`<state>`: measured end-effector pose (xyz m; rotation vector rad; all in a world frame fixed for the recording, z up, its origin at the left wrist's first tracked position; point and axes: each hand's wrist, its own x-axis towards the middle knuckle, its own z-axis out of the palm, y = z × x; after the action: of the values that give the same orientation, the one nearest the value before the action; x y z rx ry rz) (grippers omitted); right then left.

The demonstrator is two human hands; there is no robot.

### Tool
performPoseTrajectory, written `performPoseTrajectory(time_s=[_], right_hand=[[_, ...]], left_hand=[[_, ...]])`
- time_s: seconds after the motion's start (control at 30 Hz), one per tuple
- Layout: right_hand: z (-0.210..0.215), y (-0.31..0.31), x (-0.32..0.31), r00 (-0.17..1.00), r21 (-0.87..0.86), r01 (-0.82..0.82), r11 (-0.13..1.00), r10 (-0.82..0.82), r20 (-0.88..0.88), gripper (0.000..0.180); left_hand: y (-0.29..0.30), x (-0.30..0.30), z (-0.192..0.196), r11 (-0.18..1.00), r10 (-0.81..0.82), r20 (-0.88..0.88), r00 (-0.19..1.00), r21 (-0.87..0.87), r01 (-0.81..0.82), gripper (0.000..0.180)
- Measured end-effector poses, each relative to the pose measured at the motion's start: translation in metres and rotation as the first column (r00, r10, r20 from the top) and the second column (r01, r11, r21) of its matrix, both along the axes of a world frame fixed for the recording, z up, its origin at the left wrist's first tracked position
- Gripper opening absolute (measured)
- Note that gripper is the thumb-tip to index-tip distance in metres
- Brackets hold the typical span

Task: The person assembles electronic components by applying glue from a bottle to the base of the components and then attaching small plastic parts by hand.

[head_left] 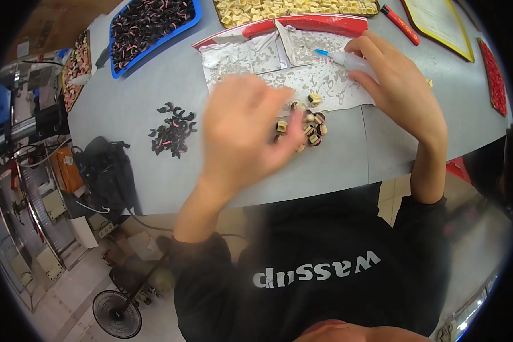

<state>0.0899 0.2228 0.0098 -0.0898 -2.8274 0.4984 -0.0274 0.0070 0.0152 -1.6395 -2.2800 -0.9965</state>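
The right hand (402,94) had its grip closed round a pale squeeze bottle (354,64), thumb on one side and fingers on the other, with the blue nozzle (322,52) pointing left above a white sheet (339,94) covered in greyish marks. The left hand (242,128) was blurred; its thumb and fingers stood a little apart beside a small cluster of cream-and-dark pieces (316,130) on the counter (119,111). Whether that grip had hold of a piece, one could not tell.

The step in hand looked like work with the bottle and these small pieces, and it called for light pressure: a hard squeeze could have flooded parts so little. The nozzle was best kept over the marked sheet between dabs, so that drips landed there and not on the bare counter. Each piece was best pinched by its edges between thumb and fingertip, leaving the face to be wetted clear, and held steady while the nozzle came to it.

The loose dark curved pieces (174,134) lay left of the left hand, well apart from the cluster, a sensible spacing, since wet and dry parts could otherwise have stuck together.
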Motion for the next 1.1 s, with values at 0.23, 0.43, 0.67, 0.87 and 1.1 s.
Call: performPoseTrajectory(time_s=[0.23,0.43,0.67,0.87,1.1], right_hand=[[0.003,0.016,0.008,1.000,-0.026,-0.010,1.000,0.010,-0.015,0.023],[0.018,0.012,0.000,0.987,-0.036,-0.011,0.999,0.005,-0.163,0.026],[0.029,0.005,-0.008,0.998,-0.301,0.037,0.953,-0.052,-0.042,0.031],[0.026,-0.009,-0.014,0.984,-0.814,-0.022,0.580,-0.133,-0.122,0.032],[0.011,0.003,-0.011,0.986,-0.943,-0.142,-0.300,-0.126,-0.109,0.037]], left_hand=[[-0.061,-0.063,0.046,0.839,0.497,-0.011,0.868,-0.249,-0.484,0.017],[-0.107,-0.090,0.001,0.846,0.500,0.317,0.806,-0.378,-0.376,0.019],[-0.102,-0.087,-0.006,0.826,0.560,0.317,0.765,-0.291,-0.483,0.016],[-0.082,-0.067,0.006,0.868,0.358,0.560,0.747,0.095,-0.487,0.021],[-0.004,-0.010,0.001,0.960,-0.043,0.798,0.601,0.200,-0.197,0.018]])
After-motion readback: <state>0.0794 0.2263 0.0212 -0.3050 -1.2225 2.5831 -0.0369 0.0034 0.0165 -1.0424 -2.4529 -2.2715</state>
